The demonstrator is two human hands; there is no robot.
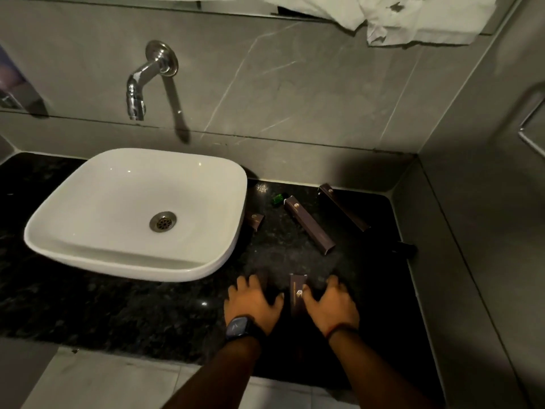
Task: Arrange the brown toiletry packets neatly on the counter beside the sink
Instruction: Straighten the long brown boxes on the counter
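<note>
Several brown toiletry packets lie on the black granite counter [88, 305] right of the white sink [135, 208]. One long packet [297, 293] lies lengthwise near the front edge, between my hands. My left hand [253, 305], wearing a watch, rests flat just left of it with fingers spread. My right hand [330, 302] rests flat on its right side, thumb touching the packet. A second long packet [309, 225] lies diagonally in the middle. A third [343, 206] lies diagonally near the back right. A small packet [255, 221] sits against the sink.
A small green object [277, 199] sits near the back of the counter. A dark object [405, 248] lies at the right wall. A chrome tap [138, 90] juts from the wall above the sink. Grey walls close off the back and right.
</note>
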